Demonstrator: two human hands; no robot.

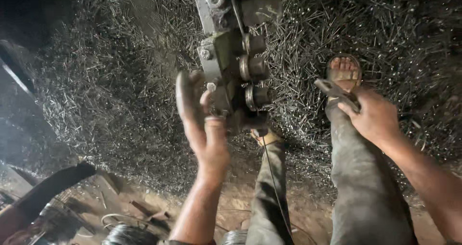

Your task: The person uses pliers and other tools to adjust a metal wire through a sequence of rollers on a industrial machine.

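We've got our left hand (204,125) spread open, flat against the greasy steel roller block (236,67), thin wire (273,177) dangling below. Right hand (373,117) is clamped round dull metal pliers (334,91). Floor's carpeted with shiny nails (110,91).

The scene is dim, lit mostly at its middle, where light catches the heap of nails (120,86) and makes it glint; the far corners beyond both hands fall to near black. The left hand (204,125) is smeared by motion blur, while the right hand (373,117) and the pliers (334,92) it grips stay fairly sharp. Below the hands the ground is murky, grainy and soft.
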